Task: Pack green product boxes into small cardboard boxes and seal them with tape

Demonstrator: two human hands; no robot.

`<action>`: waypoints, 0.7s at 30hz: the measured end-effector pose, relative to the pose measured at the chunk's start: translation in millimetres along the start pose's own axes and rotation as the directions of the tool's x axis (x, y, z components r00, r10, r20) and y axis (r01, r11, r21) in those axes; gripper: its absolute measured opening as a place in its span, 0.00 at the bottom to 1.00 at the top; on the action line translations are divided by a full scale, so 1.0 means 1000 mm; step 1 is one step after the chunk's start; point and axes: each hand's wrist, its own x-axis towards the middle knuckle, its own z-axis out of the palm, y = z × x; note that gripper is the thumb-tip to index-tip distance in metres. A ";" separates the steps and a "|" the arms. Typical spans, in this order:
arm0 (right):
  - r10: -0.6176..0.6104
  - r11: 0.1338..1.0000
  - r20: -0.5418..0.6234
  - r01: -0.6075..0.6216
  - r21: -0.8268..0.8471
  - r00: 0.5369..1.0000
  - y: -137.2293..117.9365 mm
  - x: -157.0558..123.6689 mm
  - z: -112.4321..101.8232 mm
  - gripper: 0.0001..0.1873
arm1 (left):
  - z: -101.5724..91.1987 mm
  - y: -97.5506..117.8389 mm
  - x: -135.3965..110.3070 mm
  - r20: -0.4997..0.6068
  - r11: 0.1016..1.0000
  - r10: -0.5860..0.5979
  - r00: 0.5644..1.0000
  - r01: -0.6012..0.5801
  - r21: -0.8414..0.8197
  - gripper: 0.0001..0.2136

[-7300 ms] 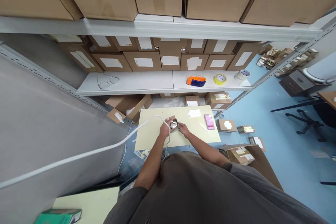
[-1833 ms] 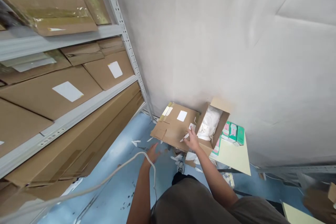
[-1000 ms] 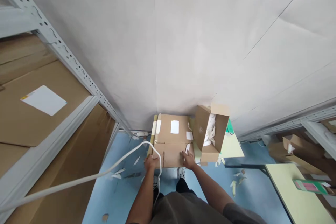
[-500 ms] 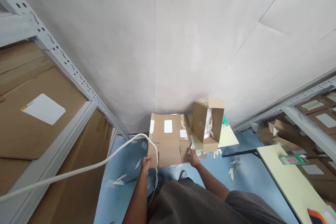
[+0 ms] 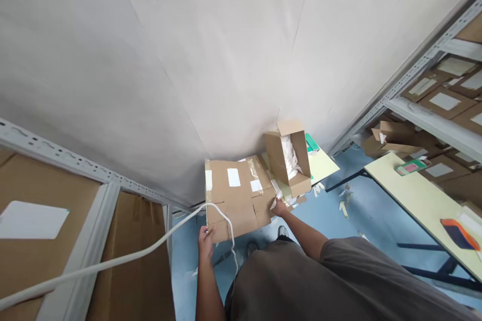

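In front of me a brown cardboard box (image 5: 241,210) lies flat, slits between its flaps, with white labels and clear tape on it. My left hand (image 5: 206,243) is closed on its near left corner. My right hand (image 5: 279,207) is closed at its near right edge, beside a white strip (image 5: 276,189). Just right of the flat box, an open carton (image 5: 274,152) tips towards me on a pale yellow table (image 5: 324,166), and crumpled white paper (image 5: 289,158) fills it. A white cable (image 5: 150,247) passes in front of the flat box.
Metal shelving (image 5: 109,185) with large cartons stands at left, more shelving (image 5: 422,115) with boxes at right. A second pale table (image 5: 422,200) holds a green box (image 5: 412,166) and an orange and dark-blue item (image 5: 459,234). Paper scraps litter the blue floor (image 5: 339,225).
My view has turned to the right. The flat box is now tilted, its right side farther from me, with both hands still at its near corners.
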 end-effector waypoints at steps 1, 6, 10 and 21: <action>0.014 0.999 0.000 -0.014 0.032 1.000 -0.004 -0.002 -0.001 0.44 | -0.006 0.006 -0.003 0.022 0.999 -0.004 1.000 0.006 -0.054 0.31; -0.064 0.952 0.088 0.034 0.304 0.994 -0.031 -0.011 -0.006 0.47 | -0.037 0.052 -0.016 0.176 0.972 -0.015 0.984 0.055 -0.228 0.38; -0.185 0.762 0.241 -0.016 0.647 0.953 -0.058 -0.021 -0.009 0.56 | -0.061 0.087 -0.029 0.251 0.972 0.022 0.968 0.038 -0.232 0.37; -0.467 0.297 0.219 -0.081 0.951 0.857 -0.105 -0.043 -0.041 0.50 | -0.040 0.136 -0.121 -0.014 0.928 0.190 0.982 -0.184 -0.325 0.34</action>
